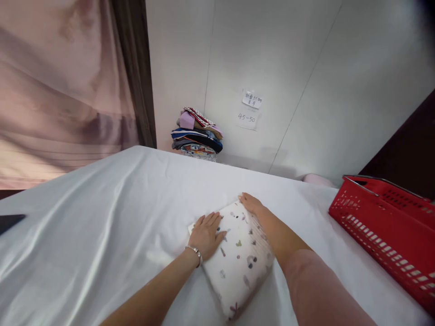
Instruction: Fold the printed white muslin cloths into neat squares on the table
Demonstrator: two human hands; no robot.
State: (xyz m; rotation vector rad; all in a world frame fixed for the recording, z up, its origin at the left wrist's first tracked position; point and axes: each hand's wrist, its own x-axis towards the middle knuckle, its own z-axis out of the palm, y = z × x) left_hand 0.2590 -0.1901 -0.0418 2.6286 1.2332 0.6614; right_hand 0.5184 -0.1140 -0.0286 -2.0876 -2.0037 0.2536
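Observation:
A folded white cloth (pixel 234 258) printed with small plants, rainbows and other motifs lies as a thick, soft bundle, set at a slant on the white-covered table (pixel 112 253). My left hand (pixel 206 235), with a silver bracelet at the wrist, rests flat on its left side, fingers stretched out and spread. At the far right corner, my right hand (pixel 251 203) has its fingers bent round the edge of the bundle and pressed together. Finer pleats show along the cloth's right side. Its underside is hidden, and a small pale tab sticks out beside the left fingers.
On the right stands a red plastic basket (pixel 384 226) with a metal handle. Beyond the far table edge, a stack of folded clothes (pixel 197 133) rises against the white wall, near paper notes (pixel 247 118). A pink curtain (pixel 61 90) hangs at left; a dark flat object (pixel 10 222) lies at the left edge.

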